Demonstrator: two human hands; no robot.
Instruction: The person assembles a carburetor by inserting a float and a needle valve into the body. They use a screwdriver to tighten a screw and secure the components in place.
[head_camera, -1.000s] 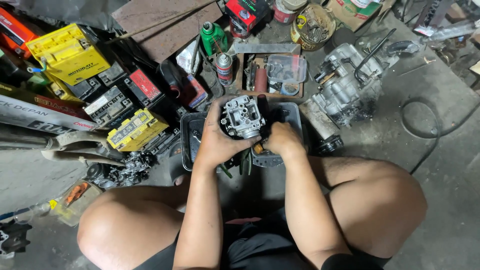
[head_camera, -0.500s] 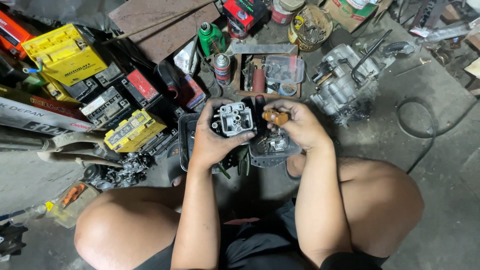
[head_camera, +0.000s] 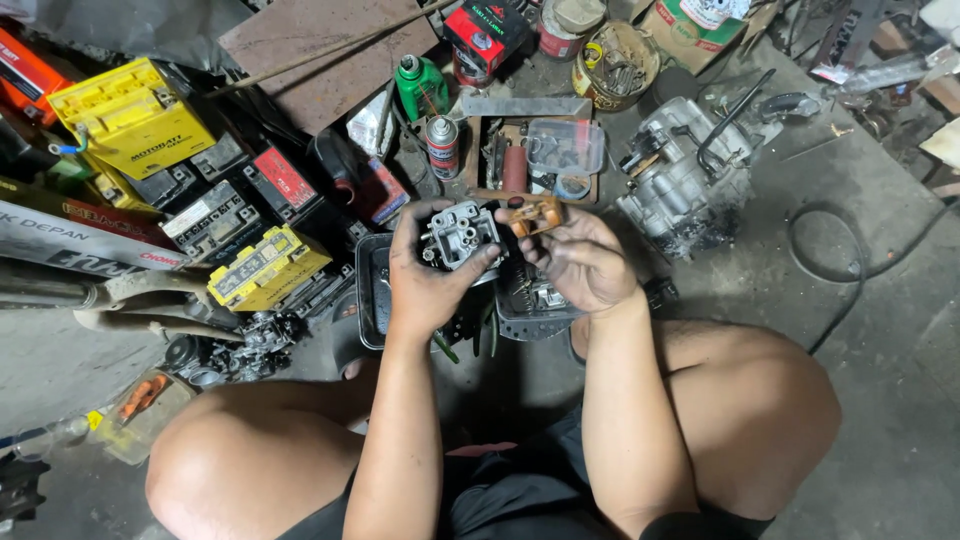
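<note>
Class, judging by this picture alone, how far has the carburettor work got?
Done: a small orange-brown part is off, pinched in the right hand. In hand: the left hand holds the grey metal carburettor body, open side up. Left: the body remains open, the part unfitted.

The person squats on the floor (head_camera: 880, 400), both hands raised over a tray (head_camera: 372, 300) that sits between the knees. The left hand (head_camera: 425, 285) grips a carburetor (head_camera: 458, 236); just right of it, the right hand (head_camera: 580, 262) holds a small float (head_camera: 537, 214). Batteries (head_camera: 200, 190) are piled to the left. Behind the hands stand a spray can (head_camera: 441, 146) and a bottle (head_camera: 420, 86), with an engine block (head_camera: 682, 175) off to the right.
</note>
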